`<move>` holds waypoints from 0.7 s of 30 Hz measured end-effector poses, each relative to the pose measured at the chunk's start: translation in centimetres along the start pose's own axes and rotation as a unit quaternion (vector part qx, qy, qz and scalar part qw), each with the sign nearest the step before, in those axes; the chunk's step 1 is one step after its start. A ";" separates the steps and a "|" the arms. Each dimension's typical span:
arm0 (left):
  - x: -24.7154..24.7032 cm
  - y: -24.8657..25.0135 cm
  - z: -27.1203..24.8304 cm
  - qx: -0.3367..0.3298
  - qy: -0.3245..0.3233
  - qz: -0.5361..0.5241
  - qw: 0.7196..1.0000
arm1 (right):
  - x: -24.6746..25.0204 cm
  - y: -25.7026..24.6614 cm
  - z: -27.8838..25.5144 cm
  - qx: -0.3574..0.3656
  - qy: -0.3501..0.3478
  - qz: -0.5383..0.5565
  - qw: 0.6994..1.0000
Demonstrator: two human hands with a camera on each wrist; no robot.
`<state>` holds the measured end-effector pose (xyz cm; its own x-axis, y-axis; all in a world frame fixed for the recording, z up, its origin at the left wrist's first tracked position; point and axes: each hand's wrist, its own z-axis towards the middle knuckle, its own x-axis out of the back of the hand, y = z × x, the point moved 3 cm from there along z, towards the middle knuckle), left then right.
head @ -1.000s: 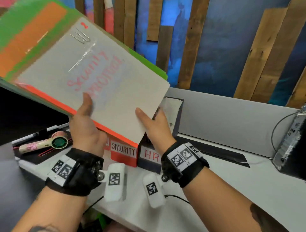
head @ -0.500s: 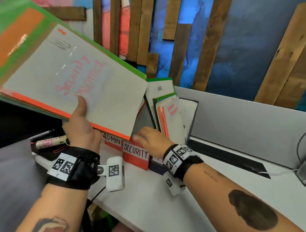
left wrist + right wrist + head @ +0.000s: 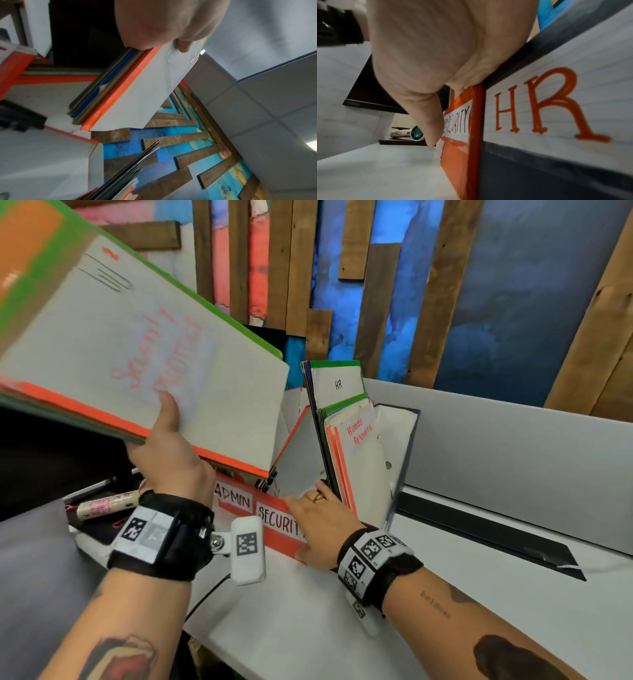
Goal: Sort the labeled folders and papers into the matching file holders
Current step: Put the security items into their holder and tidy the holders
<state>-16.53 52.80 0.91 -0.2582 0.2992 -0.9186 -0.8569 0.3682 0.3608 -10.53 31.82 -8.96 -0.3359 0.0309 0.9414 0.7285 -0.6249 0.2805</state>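
Observation:
My left hand grips a stack of folders by its lower edge, raised at the upper left; the top sheet reads "Security Protocol" in pink. In the left wrist view the stack shows orange, brown and blue edges under my thumb. Three file holders stand on the desk: orange ADMIN, orange SECURITY and dark HR. My right hand grasps the front top edge where the SECURITY holder meets the HR holder, thumb down the front. HR-labelled folders stand in the HR holder.
A white desk runs to the right with a dark cable slot along a grey partition. Left of the holders lie a small handheld fan and a dark tray. A black monitor edge sits at far left.
My right hand let go of the stack, dropped to the holders and now grasps their front edge. The left hand alone keeps the stack raised. The view shifted, showing the HR holder's contents.

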 end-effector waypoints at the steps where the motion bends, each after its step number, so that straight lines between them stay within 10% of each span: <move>1: -0.2 -1.1 -0.1 0.017 0.004 0.010 1.000 | 0.0 0.0 0.0 0.000 0.000 0.010 1.000; 13: -1.1 -10.1 -0.9 0.082 -0.065 0.160 0.982 | 0.0 0.2 0.1 -0.023 0.028 0.083 0.996; 21: 1.0 -13.6 -3.1 0.154 -0.151 0.329 0.919 | 0.7 0.3 -0.1 -0.016 0.020 0.084 0.996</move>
<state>-6.49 45.38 -5.41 -0.4996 0.7601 -0.4156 -0.3809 0.2381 0.8934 -10.55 31.58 -8.24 -0.2346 -0.1080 0.9661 0.7571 -0.6436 0.1119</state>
